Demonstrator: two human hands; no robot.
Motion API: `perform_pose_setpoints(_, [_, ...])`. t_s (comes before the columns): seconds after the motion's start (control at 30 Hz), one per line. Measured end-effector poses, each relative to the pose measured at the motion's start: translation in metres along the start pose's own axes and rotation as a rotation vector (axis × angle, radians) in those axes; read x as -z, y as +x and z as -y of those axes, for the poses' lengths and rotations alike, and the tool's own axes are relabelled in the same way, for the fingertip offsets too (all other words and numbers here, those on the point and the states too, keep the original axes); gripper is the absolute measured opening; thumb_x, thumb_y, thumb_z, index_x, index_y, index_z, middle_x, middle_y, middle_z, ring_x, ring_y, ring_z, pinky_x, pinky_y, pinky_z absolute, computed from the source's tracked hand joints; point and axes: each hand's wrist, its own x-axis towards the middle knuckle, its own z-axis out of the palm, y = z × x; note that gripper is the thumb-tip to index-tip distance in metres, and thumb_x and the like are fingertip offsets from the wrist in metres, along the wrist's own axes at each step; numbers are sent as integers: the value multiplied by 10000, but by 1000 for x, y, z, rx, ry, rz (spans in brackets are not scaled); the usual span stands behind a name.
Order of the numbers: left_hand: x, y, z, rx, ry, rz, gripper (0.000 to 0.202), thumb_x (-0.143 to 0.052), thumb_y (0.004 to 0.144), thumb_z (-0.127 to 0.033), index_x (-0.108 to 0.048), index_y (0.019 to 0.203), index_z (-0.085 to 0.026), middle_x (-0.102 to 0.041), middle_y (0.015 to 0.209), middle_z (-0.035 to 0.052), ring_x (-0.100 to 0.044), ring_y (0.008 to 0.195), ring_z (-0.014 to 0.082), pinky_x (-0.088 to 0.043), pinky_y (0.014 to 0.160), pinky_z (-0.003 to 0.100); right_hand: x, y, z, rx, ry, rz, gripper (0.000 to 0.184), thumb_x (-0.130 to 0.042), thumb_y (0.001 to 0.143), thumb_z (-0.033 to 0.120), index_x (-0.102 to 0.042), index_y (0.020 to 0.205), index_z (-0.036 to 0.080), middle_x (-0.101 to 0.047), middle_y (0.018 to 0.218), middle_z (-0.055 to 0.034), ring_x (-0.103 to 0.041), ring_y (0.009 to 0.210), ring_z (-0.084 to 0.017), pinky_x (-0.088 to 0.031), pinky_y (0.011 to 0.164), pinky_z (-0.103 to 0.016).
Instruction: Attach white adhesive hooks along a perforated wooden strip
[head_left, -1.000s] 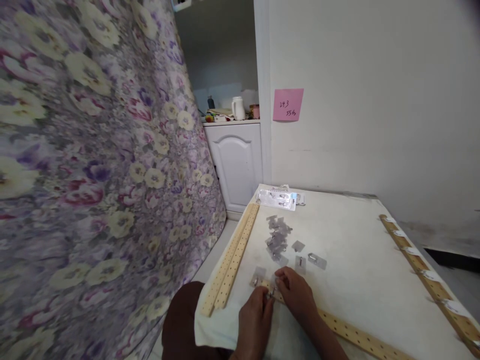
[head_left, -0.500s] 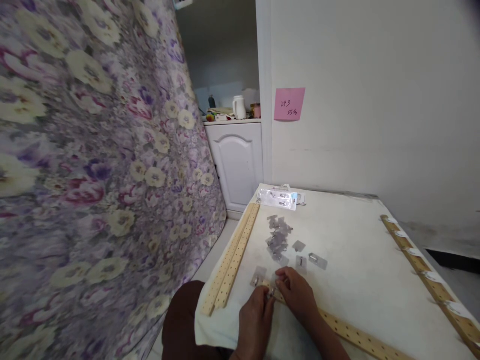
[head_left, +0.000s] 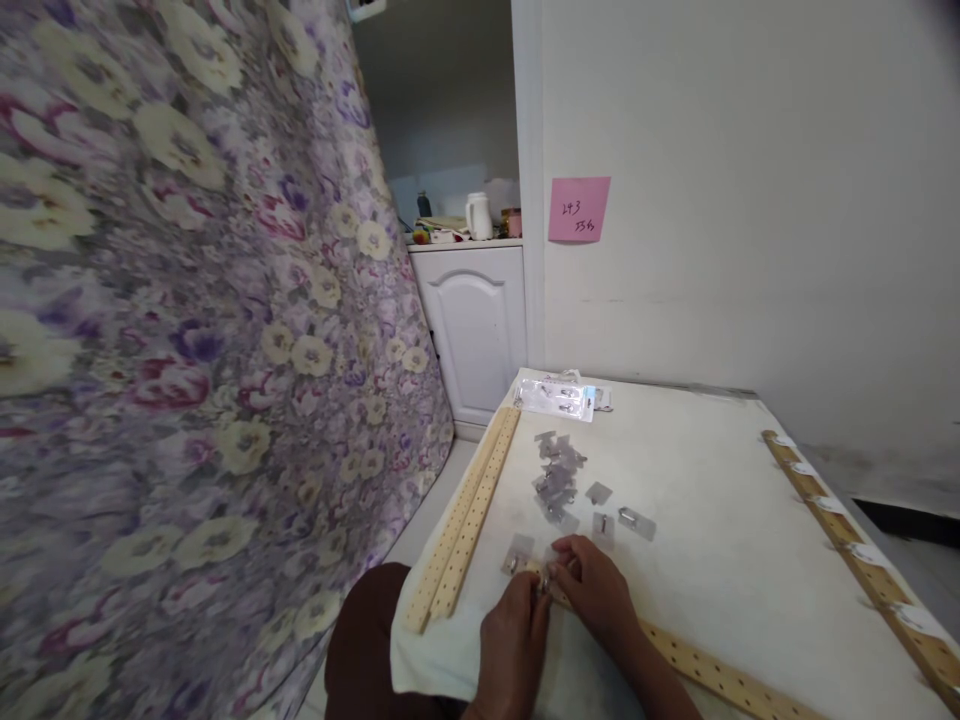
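Observation:
Both my hands meet at the near end of a perforated wooden strip (head_left: 720,678) that lies slantwise on the white cloth-covered table (head_left: 712,500). My left hand (head_left: 514,640) and my right hand (head_left: 596,585) have their fingers pinched together over a small clear adhesive hook (head_left: 545,580) at the strip's end. Another clear hook (head_left: 517,551) lies just left of my fingers. A pile of several clear hooks (head_left: 556,477) lies beyond my hands.
Two wooden strips (head_left: 466,520) lie along the table's left edge, another (head_left: 855,555) with white tabs along the right edge. A clear package (head_left: 556,398) lies at the far edge. A floral curtain (head_left: 187,350) hangs left. A pink note (head_left: 578,209) sticks on the wall; white cabinet (head_left: 472,320) behind.

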Motion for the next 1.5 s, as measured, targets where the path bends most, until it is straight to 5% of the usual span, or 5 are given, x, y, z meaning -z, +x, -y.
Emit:
perform_pose_setpoints(0.4, [3, -6, 6, -46, -127, -101, 145, -472, 855, -313, -569, 911, -221, -605, 791, 6, -583, 730, 161, -456, 695, 263, -9, 6, -13, -3, -5, -3, 239, -558, 729, 322, -593, 955, 252, -643, 786, 19, -589, 706, -149, -401, 687, -257])
perform_pose_setpoints(1.5, [1, 0, -1, -66, -63, -66, 171, -434, 879, -319, -588, 885, -246, -659, 863, 8, -619, 805, 164, -459, 728, 270, -8, 3, -14, 27, -26, -21, 247, -544, 739, 312, -587, 969, 235, -626, 742, 9, -599, 712, -164, -420, 689, -265])
